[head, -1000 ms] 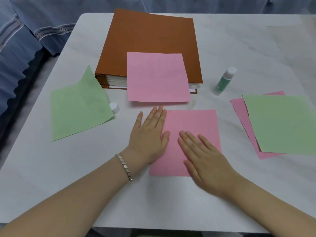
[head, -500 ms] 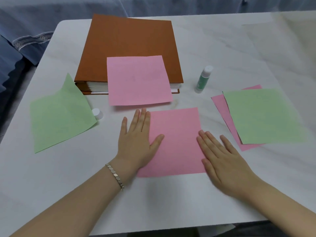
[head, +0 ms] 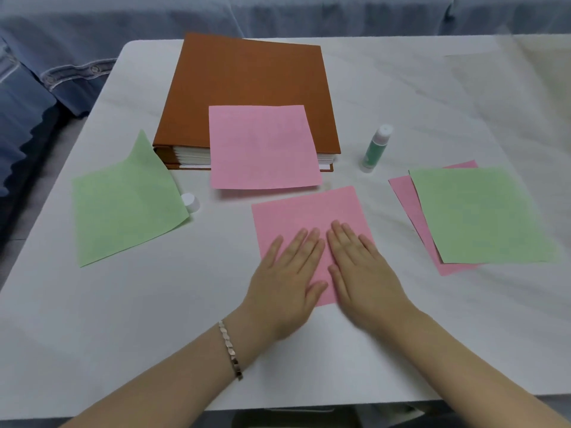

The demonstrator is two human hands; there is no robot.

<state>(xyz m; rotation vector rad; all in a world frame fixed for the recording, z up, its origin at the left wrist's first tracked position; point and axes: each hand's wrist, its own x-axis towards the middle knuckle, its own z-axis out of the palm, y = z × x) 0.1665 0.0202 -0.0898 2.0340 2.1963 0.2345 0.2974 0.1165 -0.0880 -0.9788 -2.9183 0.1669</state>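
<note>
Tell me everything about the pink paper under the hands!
The pink square paper sheet looks thin, matte and plain. It lies flat on the white marbled table, turned a little askew, in front of the brown binder. The left hand and right hand press flat on its near half, fingers straight, side by side, covering its near corners.

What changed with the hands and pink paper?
Both hands slid together: the left hand and right hand, spread to the side edges of the pink sheet half a second ago, now lie flat side by side on its near half. Nothing was gripped or released. Binder, glue stick and other sheets stayed put.
</note>
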